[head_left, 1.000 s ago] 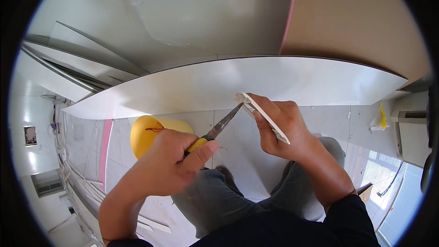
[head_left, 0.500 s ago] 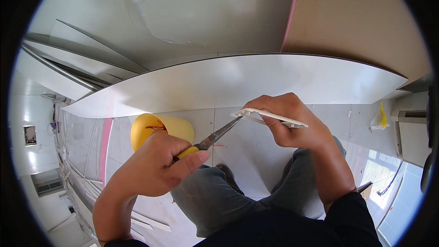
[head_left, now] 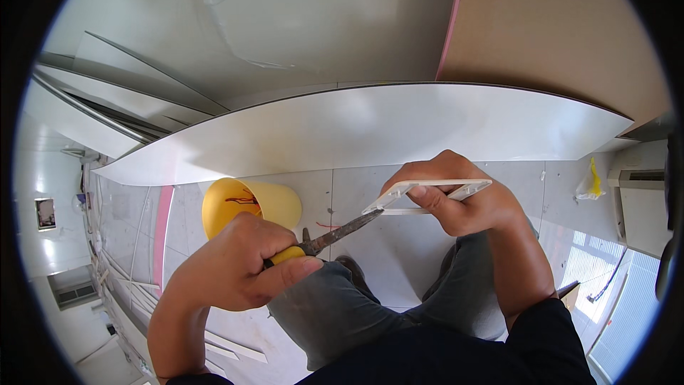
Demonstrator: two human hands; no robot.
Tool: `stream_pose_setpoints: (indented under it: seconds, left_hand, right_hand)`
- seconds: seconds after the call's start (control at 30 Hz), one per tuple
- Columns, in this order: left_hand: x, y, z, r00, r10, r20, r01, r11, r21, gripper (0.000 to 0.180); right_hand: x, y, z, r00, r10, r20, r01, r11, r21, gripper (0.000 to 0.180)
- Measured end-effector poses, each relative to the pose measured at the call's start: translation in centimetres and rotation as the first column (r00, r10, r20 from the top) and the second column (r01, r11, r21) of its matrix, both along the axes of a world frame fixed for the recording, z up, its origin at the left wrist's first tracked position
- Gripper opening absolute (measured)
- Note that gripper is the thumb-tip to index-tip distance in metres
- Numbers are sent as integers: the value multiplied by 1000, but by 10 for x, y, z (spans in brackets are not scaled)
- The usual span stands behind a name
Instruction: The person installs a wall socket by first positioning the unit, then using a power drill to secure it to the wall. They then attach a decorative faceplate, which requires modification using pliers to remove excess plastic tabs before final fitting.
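Observation:
My left hand (head_left: 251,262) is closed round the yellow grip of a hand tool with a long, tapering, stained metal blade (head_left: 342,234). A short metal stub juts up where blade meets grip; whether it is a knife or pliers I cannot make out. The tip touches the near left corner of a white rectangular plastic frame (head_left: 407,211). My right hand (head_left: 456,196) pinches this frame, its thumb reaching across the opening and its fingers behind. The frame is tilted, so its hollow middle shows.
A yellow round container (head_left: 281,203) with reddish wires inside lies beyond my left hand. A long white panel (head_left: 370,128) spans the far side of the tiled floor. More panels (head_left: 128,89) lean at left, a brown board (head_left: 556,28) at right. Thin strips (head_left: 235,346) lie lower left.
The frame has turned from nearly edge-on to showing its opening, and sits slightly farther right. The tool's tip has followed its corner a little nearer to me.

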State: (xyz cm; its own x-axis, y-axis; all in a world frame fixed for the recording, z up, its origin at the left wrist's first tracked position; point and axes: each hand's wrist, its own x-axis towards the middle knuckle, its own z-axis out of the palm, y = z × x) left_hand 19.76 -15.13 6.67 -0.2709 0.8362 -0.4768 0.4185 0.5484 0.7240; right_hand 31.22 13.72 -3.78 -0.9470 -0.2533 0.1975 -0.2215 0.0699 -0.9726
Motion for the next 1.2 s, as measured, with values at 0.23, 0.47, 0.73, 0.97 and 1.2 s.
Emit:
stream_pose_setpoints:
  seconds: [0.23, 0.47, 0.73, 0.97, 1.2]
  left_hand:
    - [-7, -4, -7, 996, -61, 60, 57, 996, 69, 44]
    - [-5, -7, -15, 994, -13, 105, 2, 994, 110, 47]
    - [-4, -11, -24, 993, 8, 117, -26, 988, 151, 49]
    - [-7, -11, -24, 989, -9, 145, -12, 989, 148, 48]
    - [-12, -15, -29, 968, -24, 249, -11, 990, 138, 50]
  right_hand:
    - [0, 5, 1, 986, 81, 143, -82, 997, -2, 29]
    - [-1, 4, -5, 977, 114, 179, -104, 992, -69, 29]
    - [-4, 3, -8, 973, 156, 172, -143, 986, -88, 30]
    - [-5, 4, -9, 967, 178, 181, -166, 983, -81, 29]
    - [-4, 1, -5, 968, 190, 165, -169, 977, -129, 27]
